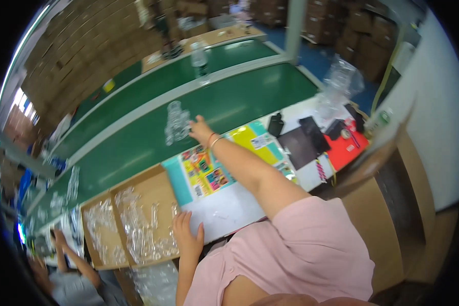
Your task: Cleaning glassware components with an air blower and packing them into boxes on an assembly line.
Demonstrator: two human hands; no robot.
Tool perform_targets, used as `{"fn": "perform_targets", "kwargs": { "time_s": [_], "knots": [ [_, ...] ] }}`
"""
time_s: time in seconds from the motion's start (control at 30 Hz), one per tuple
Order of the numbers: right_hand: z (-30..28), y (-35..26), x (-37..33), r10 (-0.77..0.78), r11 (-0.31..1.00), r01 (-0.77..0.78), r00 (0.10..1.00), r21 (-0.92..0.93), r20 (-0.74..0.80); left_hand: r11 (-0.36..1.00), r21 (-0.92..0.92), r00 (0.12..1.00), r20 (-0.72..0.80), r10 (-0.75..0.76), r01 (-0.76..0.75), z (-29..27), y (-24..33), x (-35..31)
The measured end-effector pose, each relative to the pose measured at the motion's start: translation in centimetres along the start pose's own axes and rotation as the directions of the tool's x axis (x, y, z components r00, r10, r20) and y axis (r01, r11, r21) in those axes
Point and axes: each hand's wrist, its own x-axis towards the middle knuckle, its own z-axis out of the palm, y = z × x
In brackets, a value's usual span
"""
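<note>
Clear plastics (176, 122) lay on the far green counter (250, 94) — right hand (201, 131) at their right edge, its hold impossible to tell — while the left hand (188, 238), fingers apart, rested near, beside the tray (152, 189).

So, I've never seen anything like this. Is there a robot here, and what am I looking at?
No robot: these are a person's two bare hands. The one picture comes from a wide camera worn on the head, looking down, so straight edges bend. The right hand stretches over the green surface, fingers at some clear plastic pieces; whether it has a grip on them, I can't tell. The left hand rests beside a cardboard tray of more clear pieces, holding nothing visible. Colourful printed sheets lie under the right forearm. At lower left sits another person.
</note>
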Motion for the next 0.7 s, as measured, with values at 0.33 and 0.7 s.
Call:
{"fn": "perform_targets", "kwargs": {
  "time_s": [0.33, 0.7],
  "knots": [
    [-7.7, -17.6, -25.7, 0.165, 0.548, 0.470, 0.750, -0.692, 0.640, 0.958, 0.002, 0.941, 0.190, 0.280, -0.286, 1.4, -3.1, -0.3],
    [-26.7, -31.5, -61.1, -0.300, 0.422, -0.589, 0.627, -0.689, -0.719, 0.781, -0.054, 0.755, 0.223, 0.617, -0.622, 3.5, -6.0, -0.1]
  ]
}}
